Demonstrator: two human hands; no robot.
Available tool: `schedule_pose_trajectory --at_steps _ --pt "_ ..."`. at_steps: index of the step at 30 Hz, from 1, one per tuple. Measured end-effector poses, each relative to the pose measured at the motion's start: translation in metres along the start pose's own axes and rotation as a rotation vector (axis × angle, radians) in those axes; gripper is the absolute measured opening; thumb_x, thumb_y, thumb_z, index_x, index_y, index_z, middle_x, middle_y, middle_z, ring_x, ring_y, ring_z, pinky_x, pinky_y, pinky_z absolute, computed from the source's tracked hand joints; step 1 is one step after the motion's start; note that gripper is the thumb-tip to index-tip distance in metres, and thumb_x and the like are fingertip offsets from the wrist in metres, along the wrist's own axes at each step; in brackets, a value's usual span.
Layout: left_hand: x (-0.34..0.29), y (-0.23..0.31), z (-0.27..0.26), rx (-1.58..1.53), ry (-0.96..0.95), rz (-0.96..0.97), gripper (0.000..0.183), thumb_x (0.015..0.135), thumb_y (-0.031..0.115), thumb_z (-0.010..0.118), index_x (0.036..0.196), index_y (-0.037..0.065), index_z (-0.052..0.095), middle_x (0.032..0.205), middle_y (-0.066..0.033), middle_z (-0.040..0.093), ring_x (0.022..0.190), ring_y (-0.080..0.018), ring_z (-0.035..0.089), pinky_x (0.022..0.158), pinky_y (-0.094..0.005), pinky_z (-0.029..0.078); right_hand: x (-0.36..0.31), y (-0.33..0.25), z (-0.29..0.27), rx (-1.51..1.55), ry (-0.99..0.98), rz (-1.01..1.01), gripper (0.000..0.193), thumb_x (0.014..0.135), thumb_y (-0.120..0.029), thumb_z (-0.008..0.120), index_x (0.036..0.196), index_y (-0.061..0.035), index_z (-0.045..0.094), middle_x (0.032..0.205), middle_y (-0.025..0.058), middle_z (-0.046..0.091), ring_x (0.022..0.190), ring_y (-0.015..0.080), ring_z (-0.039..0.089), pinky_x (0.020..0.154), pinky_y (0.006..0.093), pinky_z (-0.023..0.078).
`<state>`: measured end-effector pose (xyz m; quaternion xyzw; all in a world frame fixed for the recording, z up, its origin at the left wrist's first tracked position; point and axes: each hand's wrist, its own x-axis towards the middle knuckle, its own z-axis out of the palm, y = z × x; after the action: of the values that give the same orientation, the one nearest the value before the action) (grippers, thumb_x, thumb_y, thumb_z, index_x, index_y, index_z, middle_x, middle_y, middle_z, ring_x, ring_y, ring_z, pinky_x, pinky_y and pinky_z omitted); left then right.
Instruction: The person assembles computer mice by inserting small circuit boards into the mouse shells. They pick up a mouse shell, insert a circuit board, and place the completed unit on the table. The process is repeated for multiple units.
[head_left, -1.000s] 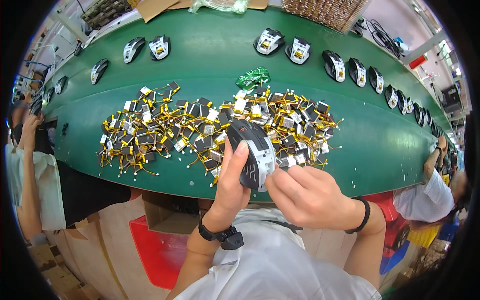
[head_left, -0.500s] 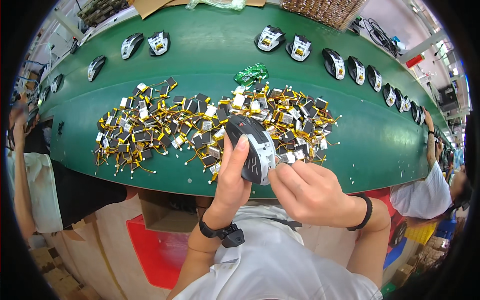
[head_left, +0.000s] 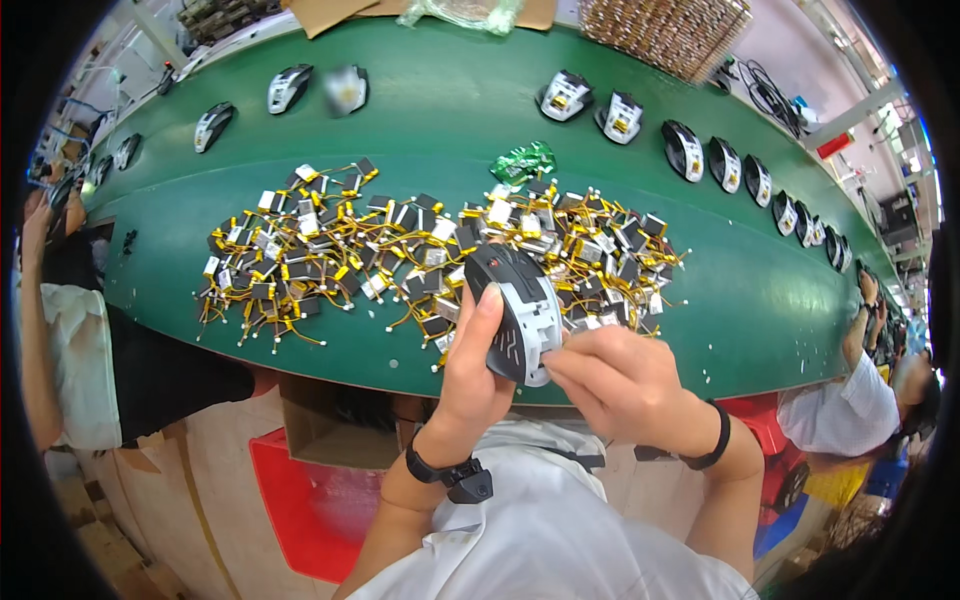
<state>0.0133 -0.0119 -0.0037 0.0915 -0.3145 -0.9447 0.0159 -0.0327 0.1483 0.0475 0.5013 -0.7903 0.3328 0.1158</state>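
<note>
My left hand point(head_left: 470, 365) is wrapped round a black and white computer mouse point(head_left: 512, 320), its thumb on the side shell. The mouse is tilted up over the near edge of the bench, and its white inner frame faces right. My right hand point(head_left: 625, 375) is closed in a pinch against the lower right edge of that frame; whatever its fingertips hold is hidden. Just beyond the mouse lies a wide heap of small battery packs point(head_left: 300, 270), grey and silver with yellow tape, thin wires and white plugs.
More mice stand along the far side of the green bench point(head_left: 430, 100), such as one at the right point(head_left: 683, 150). A crumpled green bag point(head_left: 524, 162) lies behind the heap. A cardboard divider stack point(head_left: 662, 35) stands at the back. Other people sit at both ends. Below is a red bin point(head_left: 285, 510).
The whole view has shifted a little. Both hands remain on the mouse, and my right fingers have moved slightly along its lower right edge.
</note>
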Motion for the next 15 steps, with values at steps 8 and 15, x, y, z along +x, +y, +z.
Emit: schedule_pose_trajectory --at_steps 8,15 --pt "-0.003 -0.006 -0.004 -0.059 0.008 0.023 0.054 0.103 0.043 0.036 0.144 0.008 0.036 0.114 -0.0161 0.063 0.095 -0.0248 0.067 0.085 -0.0386 0.055 -0.002 -0.01 0.0 -0.079 -0.037 -0.027 0.038 0.067 -0.009 0.08 0.102 -0.0011 0.068 0.085 0.0058 0.061 0.065 0.0178 0.061 0.049 0.0275 0.048" --pt "-0.006 -0.002 0.011 -0.021 0.045 0.077 0.043 0.103 0.032 0.041 0.139 0.009 0.036 0.111 -0.0137 0.061 0.092 -0.0232 0.066 0.081 -0.0358 0.056 -0.01 -0.012 0.01 -0.117 0.021 -0.079 0.032 0.07 -0.004 0.081 0.099 0.0006 0.068 0.085 0.0073 0.061 0.064 0.0187 0.062 0.054 0.0282 0.051"
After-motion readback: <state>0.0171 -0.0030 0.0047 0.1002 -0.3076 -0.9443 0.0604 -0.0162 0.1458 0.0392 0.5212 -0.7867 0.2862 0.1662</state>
